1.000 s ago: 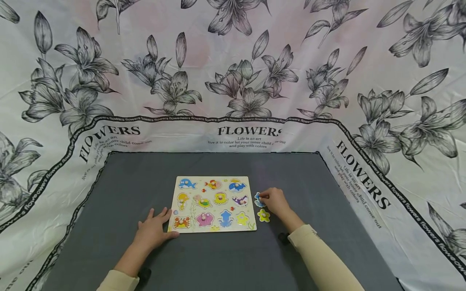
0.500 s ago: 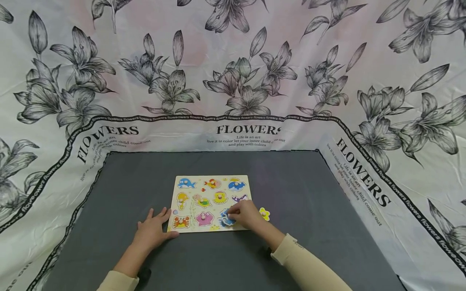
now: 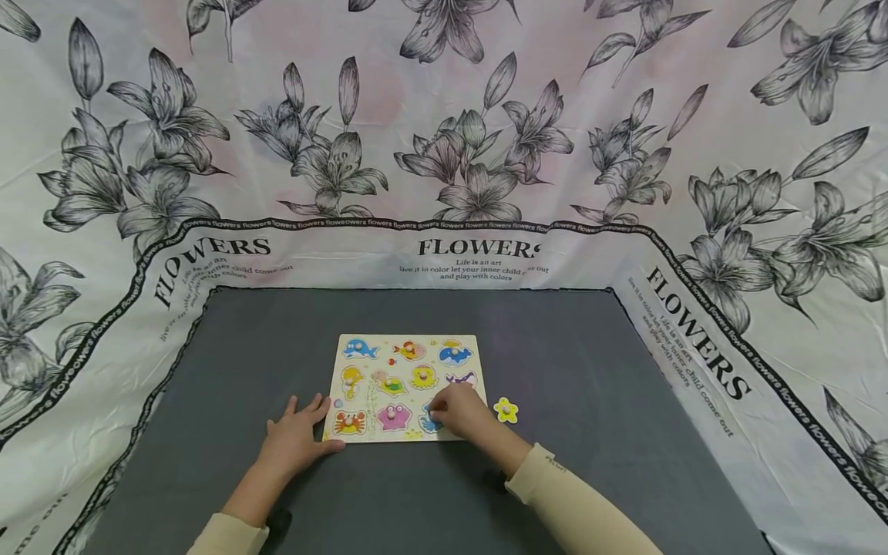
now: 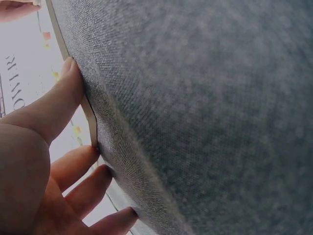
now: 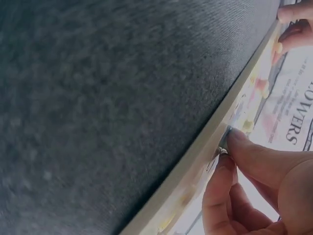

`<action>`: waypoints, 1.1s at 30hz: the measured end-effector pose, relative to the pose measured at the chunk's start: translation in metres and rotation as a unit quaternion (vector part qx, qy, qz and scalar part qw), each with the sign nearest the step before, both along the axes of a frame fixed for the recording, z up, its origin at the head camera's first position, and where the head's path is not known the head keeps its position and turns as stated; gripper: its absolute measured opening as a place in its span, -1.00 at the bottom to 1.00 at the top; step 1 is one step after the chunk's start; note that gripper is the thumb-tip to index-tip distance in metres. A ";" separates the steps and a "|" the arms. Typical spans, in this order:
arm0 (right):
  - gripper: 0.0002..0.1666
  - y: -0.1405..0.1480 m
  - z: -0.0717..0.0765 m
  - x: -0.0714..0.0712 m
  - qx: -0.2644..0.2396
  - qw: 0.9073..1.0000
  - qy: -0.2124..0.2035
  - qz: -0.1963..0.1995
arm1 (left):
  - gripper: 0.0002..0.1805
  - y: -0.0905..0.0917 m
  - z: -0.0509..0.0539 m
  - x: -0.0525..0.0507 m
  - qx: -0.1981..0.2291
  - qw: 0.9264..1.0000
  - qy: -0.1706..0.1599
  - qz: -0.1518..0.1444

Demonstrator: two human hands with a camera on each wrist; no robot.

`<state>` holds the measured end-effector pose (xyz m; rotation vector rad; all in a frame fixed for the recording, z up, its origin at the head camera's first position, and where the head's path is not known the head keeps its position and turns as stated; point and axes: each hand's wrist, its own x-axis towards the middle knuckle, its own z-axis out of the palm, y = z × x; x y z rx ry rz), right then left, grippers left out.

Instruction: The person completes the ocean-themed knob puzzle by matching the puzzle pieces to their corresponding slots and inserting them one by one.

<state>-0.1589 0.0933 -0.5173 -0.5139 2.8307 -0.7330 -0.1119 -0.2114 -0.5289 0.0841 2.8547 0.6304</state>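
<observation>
A cream puzzle board [image 3: 384, 344] with colourful sea animals lies on the dark grey cloth. My right hand [image 3: 466, 412] is over its lower right part, thumb and fingertips pinching a blue squid puzzle piece [image 3: 426, 421] at the squid's place. The hand hides much of the piece; whether it sits flush cannot be told. In the right wrist view, thumb and forefinger pinch the thin piece [image 5: 224, 139] against the board's face. My left hand [image 3: 296, 438] rests on the board's lower left corner, fingers spread, with thumb and fingertips touching the edge in the left wrist view.
A yellow star-shaped piece [image 3: 506, 410] with a knob lies on the cloth just right of the board. Pink [image 3: 394, 417] and crab [image 3: 350, 422] pieces are in the bottom row. A white flower-printed cloth [image 3: 333, 262] borders the grey surface.
My right hand picked up the blue squid piece from beside the board and carried it left onto the board's bottom row. The left hand stayed at the corner.
</observation>
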 end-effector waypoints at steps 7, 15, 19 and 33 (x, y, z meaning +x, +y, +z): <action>-0.80 0.011 -0.003 -0.005 -0.033 0.999 -0.004 0.016 | 0.10 -0.001 0.000 0.000 -0.005 1.000 -0.004 0.001; -0.82 0.087 0.006 -0.001 -0.070 0.991 0.033 -0.110 | 0.10 0.002 0.000 -0.002 -0.007 1.000 -0.005 -0.005; -0.87 0.115 -0.004 0.007 -0.052 0.993 0.016 -0.107 | 0.11 -0.001 -0.002 -0.001 -0.011 1.000 -0.003 -0.005; -0.92 0.085 0.003 0.019 -0.089 0.992 0.026 -0.080 | 0.10 0.000 0.000 -0.001 -0.009 1.000 -0.010 -0.008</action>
